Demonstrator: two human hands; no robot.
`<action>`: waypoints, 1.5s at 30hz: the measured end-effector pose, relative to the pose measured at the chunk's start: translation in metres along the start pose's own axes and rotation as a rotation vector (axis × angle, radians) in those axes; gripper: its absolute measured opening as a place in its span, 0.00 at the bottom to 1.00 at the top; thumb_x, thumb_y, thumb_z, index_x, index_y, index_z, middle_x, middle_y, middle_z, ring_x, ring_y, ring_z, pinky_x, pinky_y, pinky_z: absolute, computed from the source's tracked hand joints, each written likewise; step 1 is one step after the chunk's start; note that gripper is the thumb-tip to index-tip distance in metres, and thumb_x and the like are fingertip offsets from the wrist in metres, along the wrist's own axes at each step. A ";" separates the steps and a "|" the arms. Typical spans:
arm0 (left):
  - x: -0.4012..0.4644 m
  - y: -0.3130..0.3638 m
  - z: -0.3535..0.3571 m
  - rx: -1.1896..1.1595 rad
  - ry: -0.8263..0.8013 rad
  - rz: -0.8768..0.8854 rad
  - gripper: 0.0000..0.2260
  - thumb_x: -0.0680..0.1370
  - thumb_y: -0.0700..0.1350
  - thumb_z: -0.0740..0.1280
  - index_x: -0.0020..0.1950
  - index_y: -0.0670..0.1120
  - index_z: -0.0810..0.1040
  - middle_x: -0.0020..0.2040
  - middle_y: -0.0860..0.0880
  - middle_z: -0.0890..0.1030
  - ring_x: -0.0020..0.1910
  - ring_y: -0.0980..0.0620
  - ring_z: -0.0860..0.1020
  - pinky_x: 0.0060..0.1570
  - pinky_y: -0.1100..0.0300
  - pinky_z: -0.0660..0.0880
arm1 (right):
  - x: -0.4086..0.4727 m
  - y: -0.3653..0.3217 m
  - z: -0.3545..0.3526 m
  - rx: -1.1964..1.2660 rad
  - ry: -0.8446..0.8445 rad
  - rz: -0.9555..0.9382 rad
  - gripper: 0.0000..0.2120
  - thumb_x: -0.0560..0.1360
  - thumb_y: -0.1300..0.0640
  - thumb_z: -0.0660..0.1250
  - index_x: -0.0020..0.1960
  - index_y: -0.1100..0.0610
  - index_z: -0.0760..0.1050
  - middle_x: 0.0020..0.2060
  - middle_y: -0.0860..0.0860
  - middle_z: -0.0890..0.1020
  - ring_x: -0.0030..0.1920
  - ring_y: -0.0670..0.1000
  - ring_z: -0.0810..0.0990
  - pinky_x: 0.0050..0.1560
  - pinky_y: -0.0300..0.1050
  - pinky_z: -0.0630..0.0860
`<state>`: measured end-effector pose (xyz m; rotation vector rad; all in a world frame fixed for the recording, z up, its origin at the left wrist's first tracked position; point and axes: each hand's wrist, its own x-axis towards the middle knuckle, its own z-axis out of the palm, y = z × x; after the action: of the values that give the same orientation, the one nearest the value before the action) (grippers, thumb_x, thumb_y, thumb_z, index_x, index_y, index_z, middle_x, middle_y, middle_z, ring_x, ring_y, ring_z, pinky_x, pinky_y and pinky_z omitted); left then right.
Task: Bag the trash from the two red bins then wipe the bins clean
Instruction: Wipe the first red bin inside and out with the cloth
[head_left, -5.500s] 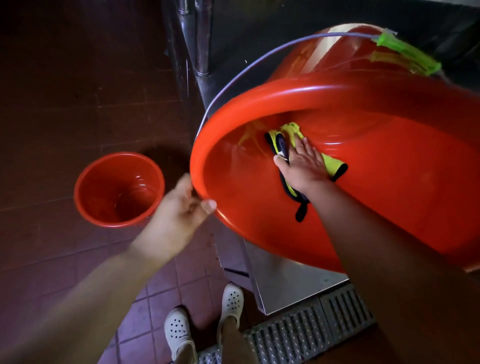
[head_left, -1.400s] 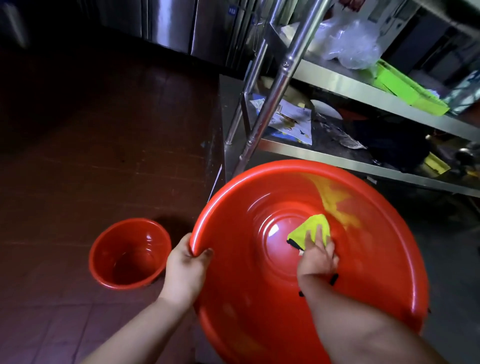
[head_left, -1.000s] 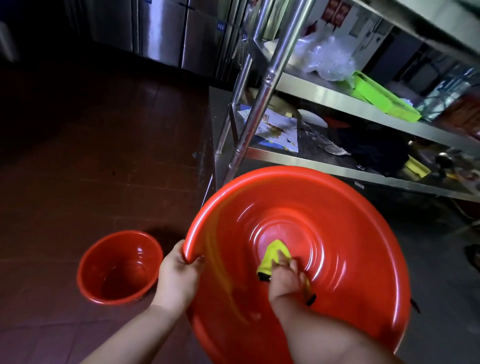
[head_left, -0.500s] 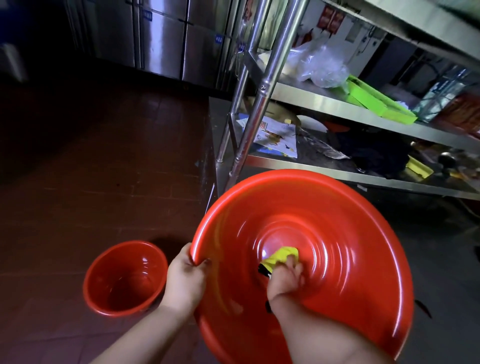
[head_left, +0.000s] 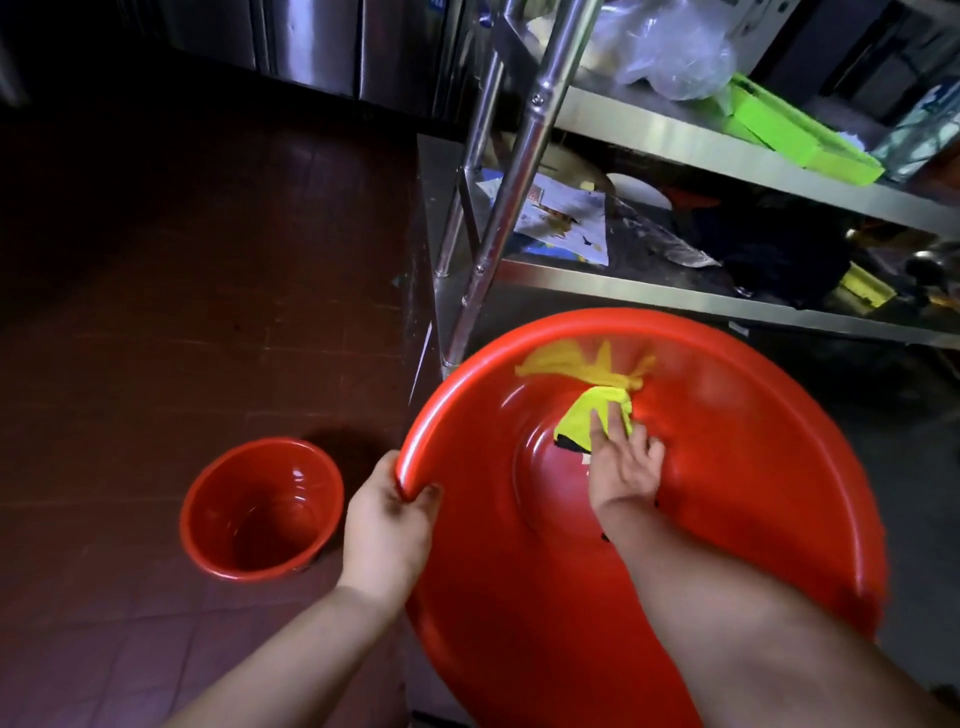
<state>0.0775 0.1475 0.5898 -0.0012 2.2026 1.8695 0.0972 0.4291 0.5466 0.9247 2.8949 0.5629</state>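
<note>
Cloth (head_left: 592, 422) higher; two bins (head_left: 727, 415) (head_left: 260, 512)

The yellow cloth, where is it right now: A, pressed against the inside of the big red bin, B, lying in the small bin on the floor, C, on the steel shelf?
A: the right hand presses the yellow cloth against the inside of the big red bin.

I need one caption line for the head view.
Left hand grips large red bin rim; right hand presses yellow cloth inside.
</note>
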 end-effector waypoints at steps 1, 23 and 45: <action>0.000 0.000 0.001 -0.006 0.005 0.003 0.08 0.75 0.39 0.68 0.42 0.53 0.75 0.35 0.47 0.81 0.32 0.52 0.79 0.33 0.56 0.76 | -0.006 0.004 0.000 0.035 0.010 0.076 0.27 0.80 0.59 0.50 0.76 0.44 0.49 0.77 0.47 0.51 0.64 0.54 0.63 0.53 0.47 0.59; 0.032 0.075 0.019 -0.061 -0.147 0.049 0.07 0.70 0.36 0.69 0.42 0.48 0.78 0.33 0.44 0.81 0.30 0.47 0.77 0.35 0.52 0.76 | -0.077 0.027 -0.209 0.424 0.753 -0.001 0.35 0.62 0.61 0.72 0.69 0.52 0.70 0.69 0.55 0.70 0.53 0.60 0.74 0.52 0.54 0.74; 0.028 0.098 0.029 0.175 -0.328 0.233 0.13 0.68 0.35 0.66 0.45 0.52 0.76 0.30 0.44 0.79 0.26 0.50 0.76 0.28 0.54 0.72 | 0.005 0.019 -0.226 -0.049 0.330 -0.565 0.30 0.65 0.52 0.75 0.62 0.50 0.66 0.56 0.50 0.75 0.56 0.56 0.73 0.52 0.50 0.66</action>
<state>0.0397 0.1972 0.6750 0.5744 2.1950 1.6340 0.0681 0.3732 0.7642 -0.0220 3.1881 0.7783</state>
